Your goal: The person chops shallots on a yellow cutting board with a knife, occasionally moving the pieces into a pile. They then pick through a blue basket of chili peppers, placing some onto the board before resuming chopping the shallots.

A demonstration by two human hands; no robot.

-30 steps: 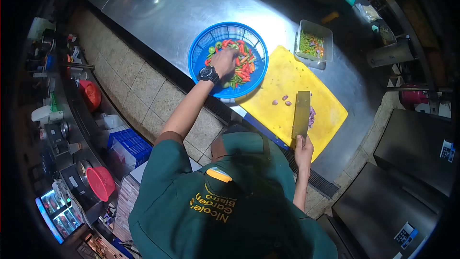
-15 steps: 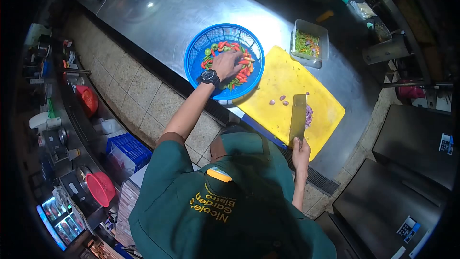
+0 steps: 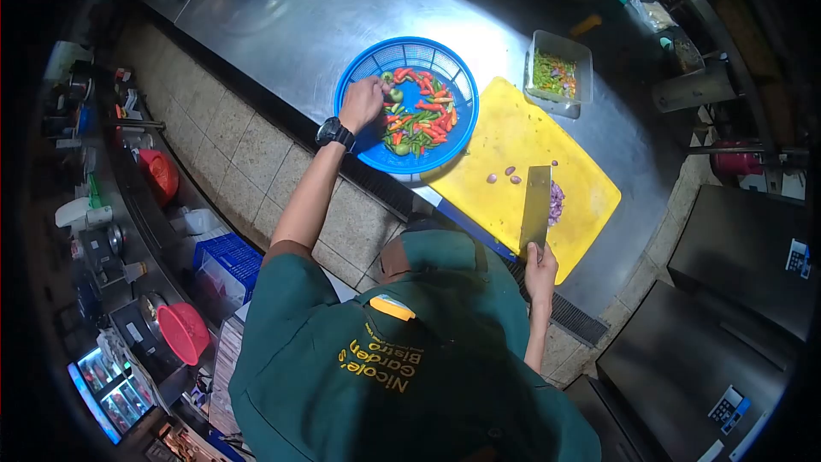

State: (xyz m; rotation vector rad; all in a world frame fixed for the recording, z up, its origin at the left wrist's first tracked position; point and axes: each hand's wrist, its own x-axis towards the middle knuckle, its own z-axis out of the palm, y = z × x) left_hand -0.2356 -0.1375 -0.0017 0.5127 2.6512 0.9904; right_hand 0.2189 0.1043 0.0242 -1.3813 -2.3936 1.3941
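Wristwatch (image 3: 334, 132): black, left wrist, just outside the blue basket (image 3: 419, 53), lower left.
Left hand (image 3: 364, 101): over basket's left rim, fingers curled in by the fruit; gripping something or not, can't tell. Shifted left since the last frame, off the chillies.
Green fruit (image 3: 395, 96): small, round, left part of basket, right by left fingertips; another lower in basket.
Chillies (image 3: 440, 124): red, orange, green, basket centre to right; part was under the hand, now uncovered, blue bottom showing.
Yellow board (image 3: 496, 133): right of basket, basket rim reaching over its left corner; both on the steel table (image 3: 299, 26).
Purple pieces (image 3: 503, 177): loose on board, lower right of basket; no real change.
Cleaver (image 3: 536, 205): lower right of basket, over board; blade touching board or not, can't tell.
Right hand (image 3: 540, 269): closed round cleaver handle, lower right of basket; about same spot as before.
Chopped purple heap (image 3: 556, 203): on board, right of basket, beside blade.
Plastic box (image 3: 585, 77): right of basket, past board; chopped green and orange bits inside.
Work: left hand busy at basket; cutting looks paused, cleaver kept ready.
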